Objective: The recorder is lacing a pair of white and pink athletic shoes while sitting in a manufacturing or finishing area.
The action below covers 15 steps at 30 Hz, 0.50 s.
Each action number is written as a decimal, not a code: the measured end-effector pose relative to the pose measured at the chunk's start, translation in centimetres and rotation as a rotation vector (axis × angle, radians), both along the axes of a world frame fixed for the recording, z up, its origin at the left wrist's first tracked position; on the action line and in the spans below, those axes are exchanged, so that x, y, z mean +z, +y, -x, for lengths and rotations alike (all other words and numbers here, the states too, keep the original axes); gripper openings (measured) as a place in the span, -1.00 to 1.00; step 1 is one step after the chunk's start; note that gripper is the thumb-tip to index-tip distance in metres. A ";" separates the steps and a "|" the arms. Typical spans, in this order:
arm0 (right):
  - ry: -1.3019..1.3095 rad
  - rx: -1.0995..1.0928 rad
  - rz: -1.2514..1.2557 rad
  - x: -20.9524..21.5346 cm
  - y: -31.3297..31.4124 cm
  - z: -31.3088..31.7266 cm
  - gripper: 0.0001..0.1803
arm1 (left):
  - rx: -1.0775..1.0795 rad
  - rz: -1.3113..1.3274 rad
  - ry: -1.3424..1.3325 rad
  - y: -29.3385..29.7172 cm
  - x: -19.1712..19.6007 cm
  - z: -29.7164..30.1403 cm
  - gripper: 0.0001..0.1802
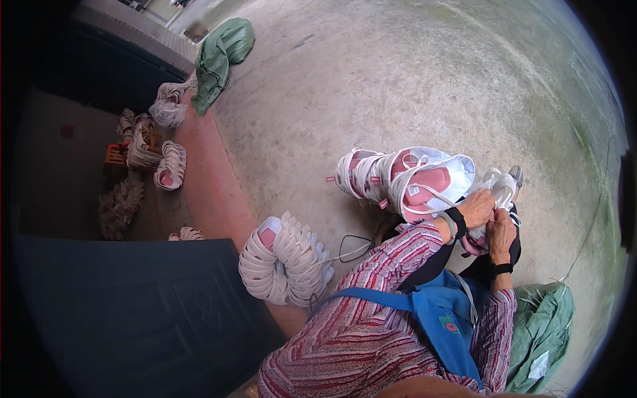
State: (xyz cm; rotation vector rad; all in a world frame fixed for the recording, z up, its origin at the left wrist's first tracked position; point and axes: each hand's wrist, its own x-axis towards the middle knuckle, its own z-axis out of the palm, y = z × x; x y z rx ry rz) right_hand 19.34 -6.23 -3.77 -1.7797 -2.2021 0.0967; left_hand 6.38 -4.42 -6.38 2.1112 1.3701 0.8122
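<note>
1. Centre: a white shoe upper (502, 190), right at the fingertips.
2. Left hand (475, 208) and right hand (502, 235) nearly meet, both pinching at that upper (lace or edge, can't tell, fingers cover it).
3. Step: looks like lacing or tying.
4. Next move probably calls for firm fingertips, upper kept steady.
5. Just left of left hand: pink-and-white stack (367, 174).
6. Farther left: coiled bundle (295, 265). Beside right forearm, bodyward: green sack (543, 322).
</note>
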 end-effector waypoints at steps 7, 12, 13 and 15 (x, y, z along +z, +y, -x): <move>-0.101 0.011 0.032 0.6 -0.2 0.5 -0.67 | 0.093 0.082 -0.127 0.2 0.9 0.2 -0.73; -0.260 0.123 0.002 1.2 0.0 0.5 -0.77 | 0.013 0.167 -0.198 0.5 1.5 1.3 -0.72; -0.248 0.193 -0.011 1.3 0.1 0.5 -0.80 | 0.009 0.169 -0.200 0.4 1.7 1.2 -0.72; -0.184 0.256 -0.027 0.9 0.8 -0.2 -0.84 | 0.065 0.188 -0.213 0.2 1.7 1.0 -0.72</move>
